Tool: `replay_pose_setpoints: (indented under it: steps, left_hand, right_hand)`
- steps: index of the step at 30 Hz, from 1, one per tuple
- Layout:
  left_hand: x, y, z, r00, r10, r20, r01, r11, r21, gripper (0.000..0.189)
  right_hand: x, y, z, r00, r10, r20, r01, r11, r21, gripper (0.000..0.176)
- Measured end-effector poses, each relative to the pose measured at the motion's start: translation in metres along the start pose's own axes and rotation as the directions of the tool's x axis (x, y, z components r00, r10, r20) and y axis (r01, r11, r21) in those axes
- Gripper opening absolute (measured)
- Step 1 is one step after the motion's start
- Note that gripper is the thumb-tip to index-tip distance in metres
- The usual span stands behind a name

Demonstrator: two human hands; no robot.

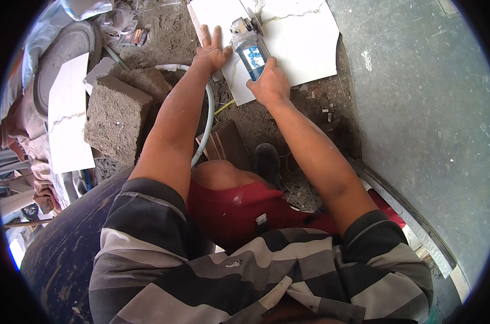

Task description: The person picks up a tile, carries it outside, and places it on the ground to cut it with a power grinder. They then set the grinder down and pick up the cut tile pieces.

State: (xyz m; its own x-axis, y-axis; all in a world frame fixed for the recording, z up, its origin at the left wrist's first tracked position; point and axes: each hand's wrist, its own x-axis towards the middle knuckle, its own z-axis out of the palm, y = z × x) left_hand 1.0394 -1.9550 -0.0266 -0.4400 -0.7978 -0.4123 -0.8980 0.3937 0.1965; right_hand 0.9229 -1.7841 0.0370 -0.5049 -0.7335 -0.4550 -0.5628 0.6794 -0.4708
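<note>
A blue angle grinder [254,58] lies across a white marble-patterned tile [307,46] at the top centre. My right hand [271,83] is wrapped round the rear of the grinder's body. The grinder's grey metal head and disc are at the far end, over the tile; whether the disc turns cannot be made out. To the left, my left hand [211,52] rests with spread fingers on the tile's left part, beside the grinder and not touching it.
Concrete blocks [118,116] and a tall white tile piece [69,116] stand on the left. A pale hose [210,116] curves below my left forearm. A grey panel [423,92] fills the right side. A dark blue barrel [66,254] is at lower left.
</note>
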Motion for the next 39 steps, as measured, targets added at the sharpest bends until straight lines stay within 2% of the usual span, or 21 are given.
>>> replay_pose_setpoints:
  steps: [39]
  left_hand:
    - [0.007,-0.007,0.007,1.0,0.019,-0.021,-0.02,0.999,-0.037,0.082]
  right_hand:
    - [-0.015,0.011,0.002,1.0,0.022,0.02,-0.022,1.0,0.002,0.07]
